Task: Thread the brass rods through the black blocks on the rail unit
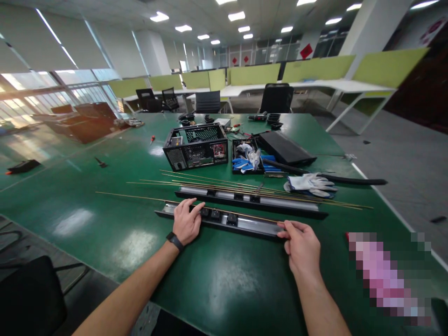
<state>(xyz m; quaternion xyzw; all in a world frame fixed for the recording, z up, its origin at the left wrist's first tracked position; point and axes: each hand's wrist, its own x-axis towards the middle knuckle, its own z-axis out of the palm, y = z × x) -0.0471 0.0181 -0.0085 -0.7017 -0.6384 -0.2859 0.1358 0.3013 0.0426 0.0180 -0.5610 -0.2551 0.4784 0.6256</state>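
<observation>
A long black channel bar (252,226) with a silvery inner face lies before me, several small black blocks (232,218) seated in it. Along its top runs a thin brass-coloured rod (129,196), which sticks out past the bar's left end. My left hand (187,221), wearing a black watch, rests with spread fingers over the bar's left part, touching the rod. My right hand (303,245) is closed in a pinch on the rod's right end, at the bar's right end. A second channel bar (280,203) lies just behind, with several more brass rods (150,182) across it.
Behind the bars are an open black computer case (196,149), a black tray (248,171) of gloves, and a black panel (285,148). White gloves (311,184) and a black tube (353,180) lie at right. A pixelated pink patch covers something at lower right.
</observation>
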